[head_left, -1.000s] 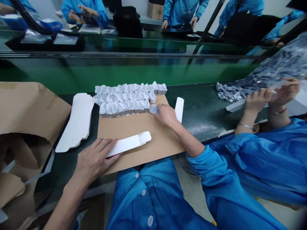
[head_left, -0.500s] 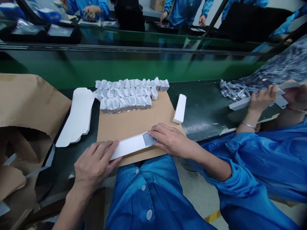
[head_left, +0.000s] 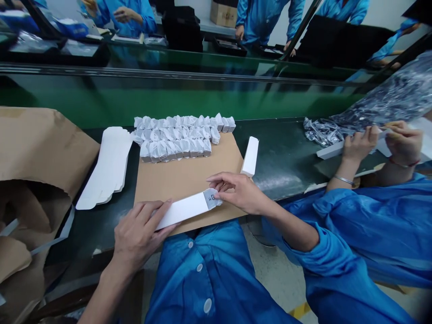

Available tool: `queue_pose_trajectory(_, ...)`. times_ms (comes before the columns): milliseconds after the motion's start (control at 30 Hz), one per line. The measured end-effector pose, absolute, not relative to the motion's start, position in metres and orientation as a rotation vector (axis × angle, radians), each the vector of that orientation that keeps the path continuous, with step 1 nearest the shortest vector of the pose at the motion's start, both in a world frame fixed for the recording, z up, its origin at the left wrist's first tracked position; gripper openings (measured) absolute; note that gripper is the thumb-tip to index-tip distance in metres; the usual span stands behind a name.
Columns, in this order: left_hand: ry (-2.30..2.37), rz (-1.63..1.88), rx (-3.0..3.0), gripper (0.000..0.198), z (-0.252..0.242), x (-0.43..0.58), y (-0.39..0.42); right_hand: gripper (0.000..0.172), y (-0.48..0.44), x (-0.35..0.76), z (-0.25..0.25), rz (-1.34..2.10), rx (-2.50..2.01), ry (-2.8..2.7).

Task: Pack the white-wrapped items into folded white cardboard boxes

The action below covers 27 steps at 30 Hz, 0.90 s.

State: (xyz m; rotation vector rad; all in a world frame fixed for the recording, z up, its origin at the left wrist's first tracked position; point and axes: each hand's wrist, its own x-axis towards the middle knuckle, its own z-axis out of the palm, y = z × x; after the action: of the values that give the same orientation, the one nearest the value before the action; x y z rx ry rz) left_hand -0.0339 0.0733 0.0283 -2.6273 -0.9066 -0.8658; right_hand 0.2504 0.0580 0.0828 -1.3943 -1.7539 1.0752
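A long white box lies flat on a brown sheet of card, tilted across the sheet near its close edge. The box is thin and plain, and one end is open. A gray packet with a small dark mark sits in that open end, partly in and partly out.

The left hand is on the other end of the box, with its fingers curled over the top, and it holds the box down on the sheet. The right hand is at the open end and pinches the gray packet between thumb and fingers.

Above the box, rows of small white packs sit on the far part of the sheet, and some stick out past its far edge. They are well apart from the hands. A second box lies at the sheet's right edge, just beside the right hand. To the left, a stack of flat white cutouts lies on the dark belt, next to a big paper bag.

On the right, a co-worker's hands hold a white strip near a pile of silver bags.
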Motion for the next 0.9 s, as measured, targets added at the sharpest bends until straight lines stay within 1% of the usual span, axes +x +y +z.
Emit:
queue_pose_trajectory(167,-0.939,-0.924,-2.664,0.039,0.029,-0.033,0.077,0.024,0.056,0.239,0.086,1.121,-1.410,-1.454)
queue_pose_trajectory(233,-0.929,-0.919,-2.660,0.040,0.030,-0.032,0.076,0.025,0.052,0.234,0.088,1.118,-1.399,-1.404)
queue_pose_trajectory(433,-0.864,-0.848,-2.553,0.042,0.033,-0.024,0.069,0.037,0.048,0.235,0.086,1.238,-1.426,-1.418)
queue_pose_trajectory(500,-0.863,-0.845,-2.525,0.042,0.032,-0.021,0.068,0.044,0.047,0.235,0.086,1.223,-1.404,-1.518)
queue_pose_trajectory(600,-0.899,-0.824,-2.486,0.043,0.030,-0.016,0.066,0.052,0.044,0.230,0.089,1.318,-1.292,-1.679)
queue_pose_trajectory(667,-0.941,-0.821,-2.436,0.045,0.028,-0.011,0.064,0.052,0.043,0.226,0.090,1.266,-1.248,-1.737)
queue_pose_trajectory(767,-1.030,-0.853,-2.380,0.050,0.027,0.005,0.057,0.052,0.049,0.223,0.087,1.120,-1.302,-1.702)
queue_pose_trajectory(833,-1.093,-0.885,-2.433,0.056,0.028,0.016,0.053,0.047,0.062,0.235,0.086,1.088,-1.352,-1.659)
queue_pose_trajectory(900,-1.165,-0.944,-2.510,0.061,0.031,0.021,0.054,0.042,0.083,0.260,0.088,0.946,-1.471,-1.786)
